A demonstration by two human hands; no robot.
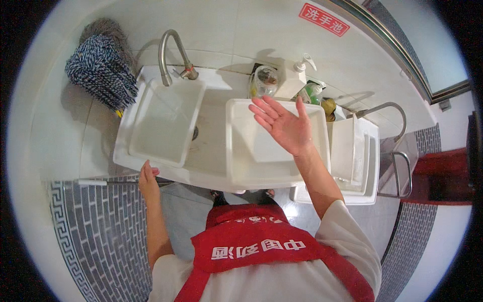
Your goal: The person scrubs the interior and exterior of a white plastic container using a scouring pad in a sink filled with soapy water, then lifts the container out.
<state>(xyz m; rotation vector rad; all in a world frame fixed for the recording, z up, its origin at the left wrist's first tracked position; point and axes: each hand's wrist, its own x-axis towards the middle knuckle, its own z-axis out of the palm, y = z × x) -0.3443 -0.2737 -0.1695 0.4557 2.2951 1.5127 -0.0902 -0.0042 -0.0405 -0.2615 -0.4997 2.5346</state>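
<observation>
My right hand [286,126] is held palm up over a white plastic basin [241,151], its thumb and fingers spread with nothing in them. That basin rests across the right side of a white sink [211,124]. My left hand [148,179] is at the sink's front left corner, seen nearly edge-on with the fingers partly curled. Whether it touches the rim or grips anything cannot be told. Beside it, a second shallow white basin [162,124] sits in the sink's left side under a curved metal faucet [175,56].
A blue-and-white string mop head [100,68] leans at the left wall. Along the back ledge stand a clear plastic cup [266,81], a white pump dispenser [292,81] and a green pump bottle [314,92]. Another white sink [371,162] with its faucet [388,107] is at right.
</observation>
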